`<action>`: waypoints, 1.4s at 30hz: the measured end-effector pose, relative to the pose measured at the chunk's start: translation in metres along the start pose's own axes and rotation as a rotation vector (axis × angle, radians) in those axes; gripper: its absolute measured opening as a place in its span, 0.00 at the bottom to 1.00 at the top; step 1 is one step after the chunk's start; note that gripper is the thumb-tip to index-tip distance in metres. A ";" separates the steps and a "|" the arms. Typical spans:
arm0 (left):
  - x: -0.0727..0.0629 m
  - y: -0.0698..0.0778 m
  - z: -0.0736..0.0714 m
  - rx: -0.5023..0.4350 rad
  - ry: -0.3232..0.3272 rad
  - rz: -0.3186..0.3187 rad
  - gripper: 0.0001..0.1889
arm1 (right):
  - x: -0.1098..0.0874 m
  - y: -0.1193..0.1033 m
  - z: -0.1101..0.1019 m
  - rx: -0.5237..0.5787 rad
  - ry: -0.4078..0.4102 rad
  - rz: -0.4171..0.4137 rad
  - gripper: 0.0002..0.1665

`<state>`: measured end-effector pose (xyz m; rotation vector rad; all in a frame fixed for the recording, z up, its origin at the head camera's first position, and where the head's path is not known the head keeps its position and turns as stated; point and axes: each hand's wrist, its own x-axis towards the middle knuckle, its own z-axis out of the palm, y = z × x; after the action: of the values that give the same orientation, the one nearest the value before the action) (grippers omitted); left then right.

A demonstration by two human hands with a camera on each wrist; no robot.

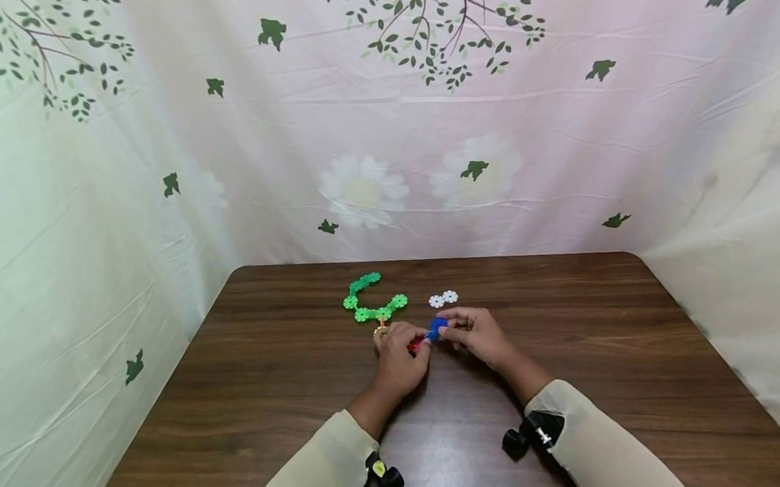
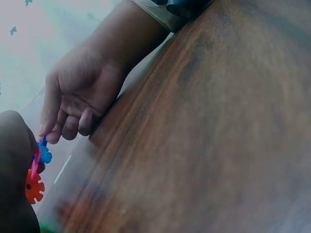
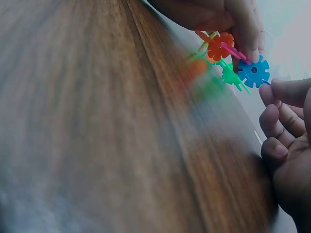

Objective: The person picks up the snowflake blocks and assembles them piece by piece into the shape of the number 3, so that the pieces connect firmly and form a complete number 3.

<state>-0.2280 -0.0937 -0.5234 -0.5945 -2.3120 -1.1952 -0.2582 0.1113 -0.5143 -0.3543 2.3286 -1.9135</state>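
Observation:
My left hand (image 1: 399,359) pinches a light blue notched interlocking disc (image 3: 247,77) near its edge. A pink disc (image 3: 233,51), seen nearly edge-on, joins that one to an orange disc (image 3: 220,47) in a chain. From the right, my right hand (image 1: 479,334) pinches a dark blue disc (image 1: 439,324) between thumb and fingertips. Its edge meets the light blue disc in the right wrist view. The chain runs on beneath my left hand to a curved string of green discs (image 1: 362,315) on the table. My left fingers hide part of the chain.
Two white discs (image 1: 443,299), touching or joined, lie on the brown wooden table (image 1: 291,381) beyond my right hand. A printed cloth (image 1: 397,125) hangs behind the table's far edge and along both sides.

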 end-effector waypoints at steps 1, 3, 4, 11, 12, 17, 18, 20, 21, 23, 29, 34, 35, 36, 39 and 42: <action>0.000 -0.001 0.000 -0.002 0.006 0.003 0.04 | 0.000 0.000 0.000 0.003 -0.002 0.004 0.20; 0.000 -0.005 0.003 -0.001 0.025 0.012 0.03 | 0.000 -0.001 0.000 0.015 -0.007 0.012 0.20; 0.000 -0.006 0.004 -0.001 0.025 0.010 0.03 | 0.000 -0.001 0.000 0.021 -0.011 0.015 0.20; 0.001 -0.001 0.002 0.009 0.036 -0.008 0.02 | 0.000 -0.003 -0.001 0.068 -0.028 0.031 0.21; 0.001 -0.001 0.002 0.009 0.041 -0.009 0.03 | 0.000 -0.003 0.000 0.072 -0.027 0.027 0.21; 0.000 -0.002 0.003 0.009 0.052 -0.011 0.03 | -0.001 -0.004 0.000 0.088 -0.010 0.028 0.21; 0.000 -0.002 0.003 0.010 0.052 -0.010 0.03 | -0.001 -0.004 0.000 0.093 -0.008 0.031 0.22; 0.000 -0.002 0.002 0.017 0.052 -0.004 0.03 | -0.001 -0.004 0.000 0.102 -0.014 0.036 0.22; 0.001 -0.001 0.002 0.018 0.049 0.000 0.03 | -0.001 -0.003 0.000 0.106 -0.020 0.038 0.22; 0.001 -0.001 0.001 0.023 0.045 0.008 0.03 | 0.000 -0.003 0.000 0.124 -0.034 0.044 0.22; 0.002 0.001 0.002 0.009 0.049 0.018 0.03 | -0.001 -0.003 0.001 0.182 -0.061 0.049 0.24; 0.002 -0.001 0.004 0.005 0.081 0.029 0.03 | -0.002 -0.004 0.004 0.220 -0.061 0.068 0.24; 0.002 -0.002 0.005 0.013 0.092 0.034 0.03 | -0.002 -0.004 0.005 0.229 -0.061 0.068 0.24; 0.002 -0.003 0.005 0.023 0.102 0.036 0.03 | -0.002 -0.004 0.006 0.238 -0.055 0.072 0.24; 0.002 -0.004 0.003 0.064 0.111 0.041 0.01 | -0.001 -0.004 0.008 0.255 -0.039 0.085 0.24; 0.001 -0.003 0.001 0.115 0.073 0.050 0.08 | -0.001 -0.005 0.008 0.255 -0.031 0.093 0.23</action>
<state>-0.2305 -0.0941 -0.5253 -0.5549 -2.2734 -1.0360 -0.2549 0.1030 -0.5115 -0.2444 2.0111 -2.1080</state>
